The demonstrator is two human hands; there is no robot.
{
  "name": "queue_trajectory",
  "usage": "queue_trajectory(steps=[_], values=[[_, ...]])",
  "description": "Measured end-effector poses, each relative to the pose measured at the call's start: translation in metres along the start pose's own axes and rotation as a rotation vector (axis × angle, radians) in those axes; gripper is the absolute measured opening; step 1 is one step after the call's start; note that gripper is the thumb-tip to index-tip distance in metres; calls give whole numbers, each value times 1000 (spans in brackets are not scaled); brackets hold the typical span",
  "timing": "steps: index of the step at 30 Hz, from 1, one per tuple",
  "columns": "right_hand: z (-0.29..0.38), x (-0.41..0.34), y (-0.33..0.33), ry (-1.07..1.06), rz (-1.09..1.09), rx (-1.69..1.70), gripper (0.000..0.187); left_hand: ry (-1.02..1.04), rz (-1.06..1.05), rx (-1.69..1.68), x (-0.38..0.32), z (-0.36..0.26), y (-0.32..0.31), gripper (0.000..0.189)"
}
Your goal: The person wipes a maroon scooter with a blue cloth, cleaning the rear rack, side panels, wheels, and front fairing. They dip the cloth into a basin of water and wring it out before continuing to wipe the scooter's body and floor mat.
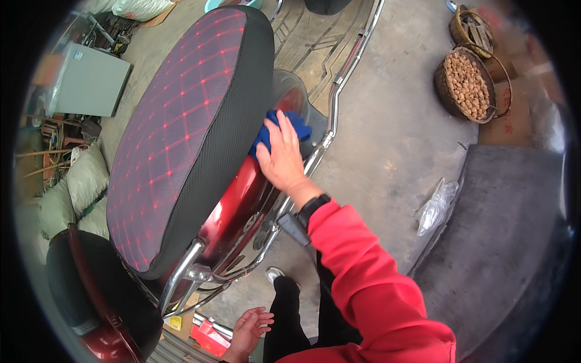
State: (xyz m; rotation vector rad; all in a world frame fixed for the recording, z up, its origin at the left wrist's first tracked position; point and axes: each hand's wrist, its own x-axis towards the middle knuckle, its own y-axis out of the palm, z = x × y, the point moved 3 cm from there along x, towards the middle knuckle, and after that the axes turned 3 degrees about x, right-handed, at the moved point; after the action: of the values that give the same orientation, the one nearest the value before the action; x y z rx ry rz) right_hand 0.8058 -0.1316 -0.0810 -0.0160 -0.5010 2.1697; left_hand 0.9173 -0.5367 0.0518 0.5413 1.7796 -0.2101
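My right hand (283,159), in a red sleeve with a black watch, presses a blue cloth (297,126) against the scooter's red body panel (231,195), just under the front part of the seat. Part of the cloth is hidden beneath the palm and fingers. The long black scooter seat (181,113) has red diamond stitching on top and a textured side. Low in the view, behind the scooter, my left hand (252,327) hangs with bent, slightly spread fingers and nothing in it. A chrome side rail (335,100) runs along the scooter, close to my right wrist.
A black backrest (100,272) stands at the scooter's rear beside a chrome grab bar (181,267). On the right are a basket of walnuts (467,86), a cardboard box (506,118), a plastic bag (436,206) and a dark padded surface (490,240). Stuffed sacks (88,179) lie left.
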Motion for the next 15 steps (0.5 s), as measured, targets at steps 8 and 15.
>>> queue_trajectory(steps=[8, 15], values=[[-83, 96, -2, 221, 11, 86, 67, 34, -169, -49, -11, -2, 7, 32], [-55, 72, 1, 135, 3, -4, 53, 20, -198, -101, -27, 9, -3, 34]])
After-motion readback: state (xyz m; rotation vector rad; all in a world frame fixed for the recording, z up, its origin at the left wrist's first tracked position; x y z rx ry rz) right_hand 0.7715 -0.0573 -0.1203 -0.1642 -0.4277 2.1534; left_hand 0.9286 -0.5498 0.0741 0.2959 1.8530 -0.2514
